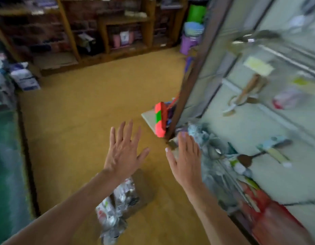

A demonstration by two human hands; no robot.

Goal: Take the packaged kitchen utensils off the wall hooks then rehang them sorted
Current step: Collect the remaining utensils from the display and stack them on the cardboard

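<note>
Hands empty: our left hand [124, 152] and right hand [185, 160] held flat, fingers spread, left of pale grey slatted wall panel [241, 124]. Blurred packaged kitchen utensils [248, 89] hang on panel. Heap of clear-plastic packages [117, 206] lies on floor left of panel.

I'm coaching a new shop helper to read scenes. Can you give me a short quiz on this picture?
1. True or false: the left hand grips a packet.
2. Where does the pile of packets lie? A: on cardboard on the floor. B: on a shelf. C: in a basket.
3. Short answer: does anything hang on the wall panel?

Key: 1 false, its fingers are straight and hold nothing. 2 A. 3 yes, for one a spoon.
</note>
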